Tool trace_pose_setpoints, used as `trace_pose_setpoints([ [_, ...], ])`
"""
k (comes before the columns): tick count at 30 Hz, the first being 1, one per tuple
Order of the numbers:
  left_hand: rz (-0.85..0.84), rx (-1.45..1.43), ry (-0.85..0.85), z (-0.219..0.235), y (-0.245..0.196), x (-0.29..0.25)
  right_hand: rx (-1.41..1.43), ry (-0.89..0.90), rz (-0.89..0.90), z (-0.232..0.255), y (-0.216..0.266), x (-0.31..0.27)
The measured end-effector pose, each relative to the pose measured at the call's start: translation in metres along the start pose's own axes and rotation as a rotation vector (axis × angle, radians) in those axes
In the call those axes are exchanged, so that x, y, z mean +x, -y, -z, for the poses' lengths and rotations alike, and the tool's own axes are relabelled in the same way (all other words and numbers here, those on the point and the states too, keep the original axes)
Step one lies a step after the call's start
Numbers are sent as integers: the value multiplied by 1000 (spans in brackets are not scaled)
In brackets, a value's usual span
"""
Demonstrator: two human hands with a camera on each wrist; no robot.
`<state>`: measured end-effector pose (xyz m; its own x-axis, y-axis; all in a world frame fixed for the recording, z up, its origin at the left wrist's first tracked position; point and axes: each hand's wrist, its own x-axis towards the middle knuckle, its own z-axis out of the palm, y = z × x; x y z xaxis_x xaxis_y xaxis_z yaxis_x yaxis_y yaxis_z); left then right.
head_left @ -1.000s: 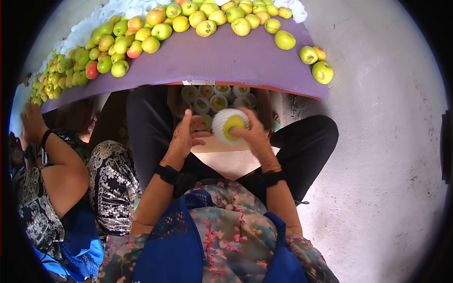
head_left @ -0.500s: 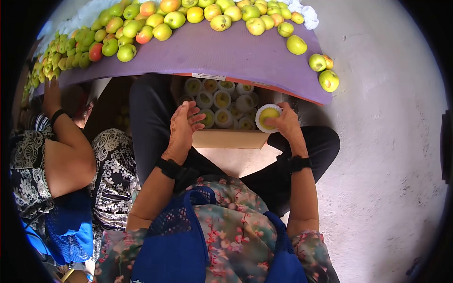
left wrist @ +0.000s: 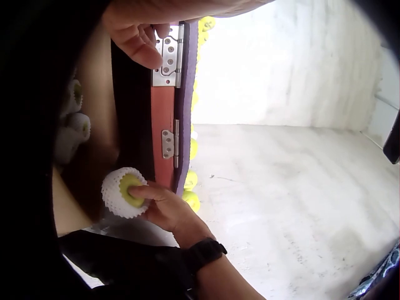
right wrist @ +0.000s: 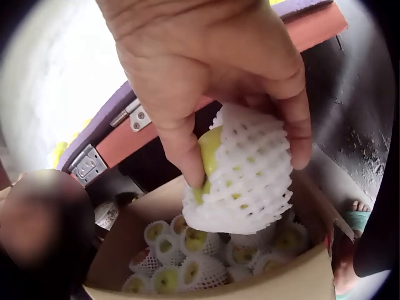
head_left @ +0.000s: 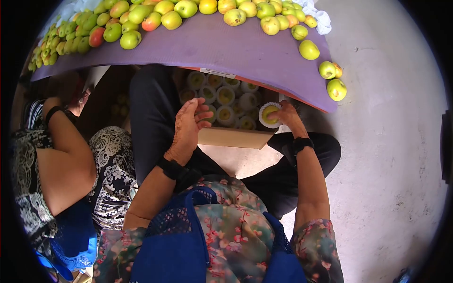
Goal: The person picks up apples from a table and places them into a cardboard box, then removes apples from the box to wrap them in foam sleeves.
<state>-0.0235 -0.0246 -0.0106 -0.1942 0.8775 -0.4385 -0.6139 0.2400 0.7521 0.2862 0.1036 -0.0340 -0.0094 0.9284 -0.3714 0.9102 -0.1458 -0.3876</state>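
Note:
My right hand [head_left: 289,115] grips an apple in a white foam net [head_left: 269,115] at the right side of a cardboard box [head_left: 231,137]. In the right wrist view that netted apple [right wrist: 244,175] hangs over the box, thumb on its yellow-green skin and fingers round the far side. Inside the box lie several more netted apples [right wrist: 194,240]. My left hand [head_left: 188,125] holds nothing; its fingers are loosely bent, above the box's left front corner. In the left wrist view part of the left hand [left wrist: 140,40] shows near a metal hinge [left wrist: 167,59].
A purple mat [head_left: 226,49] covers the table above the box, with many loose apples [head_left: 139,14] heaped along its far side. White foam nets [head_left: 322,22] lie at the back right. Another person's arm [head_left: 66,160] is at the left. Pale floor [head_left: 387,155] stretches to the right.
My right hand has carried the netted apple from between my hands rightward to the box's right side. The left hand stays near the box's left. The other person's hand has drawn back from the apple heap.

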Motion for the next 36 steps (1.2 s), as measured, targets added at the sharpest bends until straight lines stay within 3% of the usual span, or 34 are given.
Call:
trace_pose_setpoints([
  [6,26,-20,32,4,-5,8,311,100,-58,-23,20,17],
  [9,45,-28,22,3,-4,10,499,245,-104,-47,12,29],
  [15,52,-51,68,6,-11,13,231,323,-188,-96,-15,61],
  [21,74,-35,80,4,-12,15,264,329,-162,-107,-10,63],
  [24,85,-30,80,4,-14,16,396,387,-77,-108,-3,60],
  [30,107,-3,84,3,-12,24,425,313,20,-111,15,47],
  [33,112,8,89,1,-10,34,414,152,288,-179,-48,99],
  [36,101,-20,89,5,2,36,146,317,255,-183,-47,103],
])
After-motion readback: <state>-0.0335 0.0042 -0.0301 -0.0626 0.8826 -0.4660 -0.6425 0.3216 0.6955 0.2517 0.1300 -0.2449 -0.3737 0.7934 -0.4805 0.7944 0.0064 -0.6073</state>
